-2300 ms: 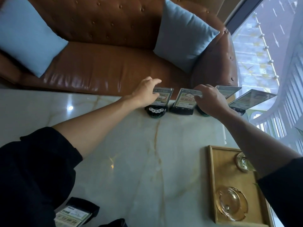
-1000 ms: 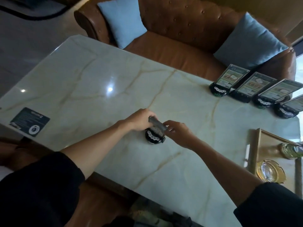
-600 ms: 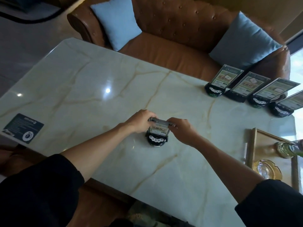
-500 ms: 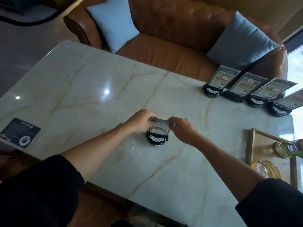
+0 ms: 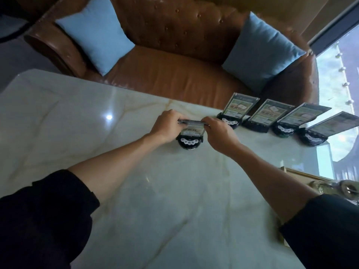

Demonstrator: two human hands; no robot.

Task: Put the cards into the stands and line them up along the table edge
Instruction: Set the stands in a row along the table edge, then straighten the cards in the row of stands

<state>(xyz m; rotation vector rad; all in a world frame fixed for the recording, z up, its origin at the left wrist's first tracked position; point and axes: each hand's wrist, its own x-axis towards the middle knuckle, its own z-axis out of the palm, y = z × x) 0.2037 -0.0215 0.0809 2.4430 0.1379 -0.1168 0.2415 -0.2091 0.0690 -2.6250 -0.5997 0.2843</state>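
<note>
Nearest us on the marble table (image 5: 174,200) our two forearms reach forward and meet at one spot; between the hands stands the fifth card stand (image 5: 188,141), a round black base resting on the marble with its card (image 5: 191,123) upright in it; the card's long top edge runs left to right, straight across from one hand to the other; our left hand (image 5: 166,126) has its fingers curled over the left end of that edge, and our right hand (image 5: 217,131) pinches the right end, so both are clamped on the card and neither is free; we judge the card is seated and the stand is ready to join the line. Farther off and to the right, along the far table edge, wait four filled stands; the closest of them, the first stand in the row (image 5: 230,121), sits just beside our right hand, so the open place lies to its left and slightly beyond our stand; the right hand is the nearer one to lead; behind the row runs the brown leather sofa (image 5: 174,74).
</note>
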